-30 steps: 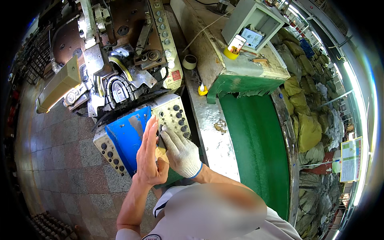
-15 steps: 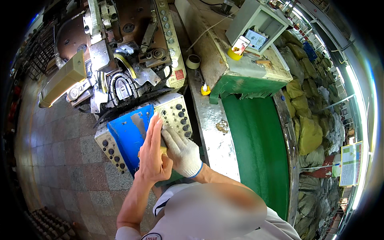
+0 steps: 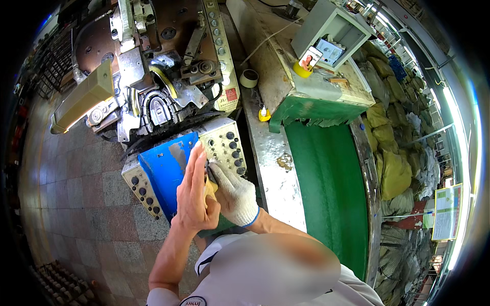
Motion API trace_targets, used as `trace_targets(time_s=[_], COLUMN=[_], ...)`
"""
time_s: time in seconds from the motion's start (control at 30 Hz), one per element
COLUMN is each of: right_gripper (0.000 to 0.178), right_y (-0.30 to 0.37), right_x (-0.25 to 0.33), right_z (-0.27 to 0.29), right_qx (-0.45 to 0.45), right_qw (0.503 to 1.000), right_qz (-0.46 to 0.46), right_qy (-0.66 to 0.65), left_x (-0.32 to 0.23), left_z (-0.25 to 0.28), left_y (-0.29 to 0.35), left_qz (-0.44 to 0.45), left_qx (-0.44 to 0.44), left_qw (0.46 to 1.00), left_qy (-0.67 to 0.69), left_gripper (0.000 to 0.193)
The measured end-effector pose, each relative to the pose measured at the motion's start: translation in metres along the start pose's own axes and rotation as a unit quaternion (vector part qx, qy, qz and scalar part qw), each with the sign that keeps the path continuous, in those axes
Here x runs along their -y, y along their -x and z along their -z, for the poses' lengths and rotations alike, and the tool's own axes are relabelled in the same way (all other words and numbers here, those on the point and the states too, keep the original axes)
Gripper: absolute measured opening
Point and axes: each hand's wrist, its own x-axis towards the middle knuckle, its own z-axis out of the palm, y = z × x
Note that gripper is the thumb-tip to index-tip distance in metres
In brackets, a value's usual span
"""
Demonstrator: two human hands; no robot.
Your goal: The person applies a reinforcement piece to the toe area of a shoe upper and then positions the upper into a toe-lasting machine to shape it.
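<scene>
My bare left hand (image 3: 194, 191) is held over the blue panel of the machine, its long fingers straight and pressed together, its thumb bent inward. My right hand (image 3: 234, 196), in a white knitted glove with a blue cuff edge, is beside it with its fingers closed. Between the two hands shows a tan, soft-looking piece (image 3: 210, 189); both hands appear to grip it. Most of it is hidden, so its kind does not show. Just beyond is the machine's U-shaped metal mould (image 3: 161, 113), surrounded by metal clamps.
A blue panel (image 3: 162, 162) lies between cream control boxes with black knobs (image 3: 230, 144). To the right runs a green conveyor belt (image 3: 326, 188) beside a metal ledge (image 3: 280, 178). A phone (image 3: 310, 57) leans on a yellow roll; stuffed sacks (image 3: 393, 171) are piled at far right.
My gloved right hand has shifted slightly and turned against the left, and more of the tan piece shows between them. My left hand stays nearly still.
</scene>
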Motion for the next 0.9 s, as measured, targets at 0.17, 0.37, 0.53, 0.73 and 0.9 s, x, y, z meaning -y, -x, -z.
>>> trace_targets(time_s=[0.17,0.37,0.53,0.73,0.9], right_gripper=[0.059,0.056,0.047,0.043,0.037], right_y=[-0.001,0.000,-0.004,-0.004,0.001], right_x=[-0.002,0.000,0.009,0.016,0.011], right_z=[-0.002,-0.003,0.001,0.005,0.000], right_qx=[0.009,0.018,0.000,0.017,0.035], right_qw=[0.999,0.997,0.982,0.941,0.936], right_qz=[-0.025,-0.044,-0.096,-0.180,-0.211], right_qy=[-0.039,-0.067,-0.160,-0.285,-0.279], left_x=[-0.009,-0.001,0.010,0.000,-0.004], left_z=[0.001,-0.001,-0.001,0.002,0.002], left_y=[-0.001,0.003,0.002,0.004,0.005], left_qz=[-0.016,-0.030,-0.016,-0.041,-0.044], left_qx=[0.003,-0.006,-0.007,-0.018,-0.016], left_qw=[1.000,1.000,1.000,0.998,0.997], left_qy=[0.007,-0.006,-0.002,0.045,0.058], left_gripper=[0.078,0.079,0.079,0.096,0.104])
